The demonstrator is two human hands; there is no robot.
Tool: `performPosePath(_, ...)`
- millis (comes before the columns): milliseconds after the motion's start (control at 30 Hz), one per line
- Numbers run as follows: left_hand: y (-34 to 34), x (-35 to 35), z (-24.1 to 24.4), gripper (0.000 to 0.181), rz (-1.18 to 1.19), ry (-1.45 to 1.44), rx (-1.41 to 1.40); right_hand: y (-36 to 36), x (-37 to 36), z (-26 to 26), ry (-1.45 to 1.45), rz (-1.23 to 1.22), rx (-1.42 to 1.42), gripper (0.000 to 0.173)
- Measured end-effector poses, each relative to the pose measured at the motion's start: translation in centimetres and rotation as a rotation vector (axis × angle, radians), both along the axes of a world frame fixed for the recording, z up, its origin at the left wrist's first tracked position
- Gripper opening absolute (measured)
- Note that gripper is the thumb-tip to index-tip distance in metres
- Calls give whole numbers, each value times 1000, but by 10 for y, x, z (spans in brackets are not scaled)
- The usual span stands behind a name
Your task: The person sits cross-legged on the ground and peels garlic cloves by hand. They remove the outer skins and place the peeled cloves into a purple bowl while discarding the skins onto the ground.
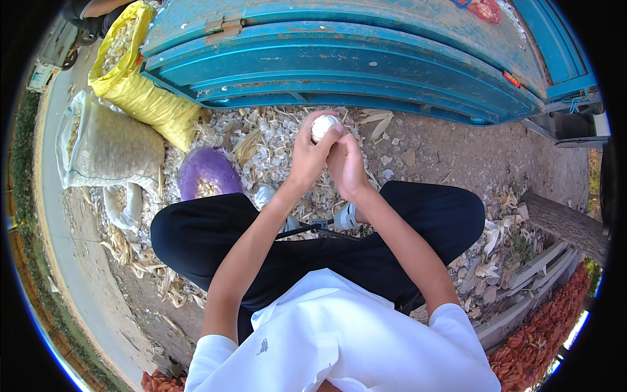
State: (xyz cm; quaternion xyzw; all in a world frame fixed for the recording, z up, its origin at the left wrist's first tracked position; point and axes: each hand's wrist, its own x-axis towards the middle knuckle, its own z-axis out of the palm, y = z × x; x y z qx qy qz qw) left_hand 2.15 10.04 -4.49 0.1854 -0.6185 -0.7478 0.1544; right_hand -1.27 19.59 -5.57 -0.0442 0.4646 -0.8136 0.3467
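Note:
A white garlic bulb [324, 128] is held up in front of me, above a litter of garlic skins [267, 132] on the ground. Around its left side and underside curl the fingers of my left hand [311, 152], with the thumb pressed near its lower edge. My right hand [348, 164] meets the left one at the bulb's lower right, its thumb and fingertips close against it; which fingers touch the bulb is partly hidden. To the left lies a purple mesh bag [208, 169] with garlic cloves showing at its opening.
A blue metal truck bed side [343, 63] spans the far side. At left stand a yellow woven sack [147, 103] and a white mesh sack [115, 147] of garlic, with a small white bag [136, 208] below. A tree trunk [563, 223] is at right. Part of another person shows top left.

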Motion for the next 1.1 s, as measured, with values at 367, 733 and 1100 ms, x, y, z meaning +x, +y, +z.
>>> performPosePath(367,1,0,-11,43,133,18,99,-7,7,-5,-160,68,-5,59)
performPosePath(733,-9,1,-9,41,62,-162,173,-2,-7,5,-334,68,-188,53)
performPosePath(1100,-6,-3,11,48,42,-116,319,-5,-9,2,-318,15,-87,71)
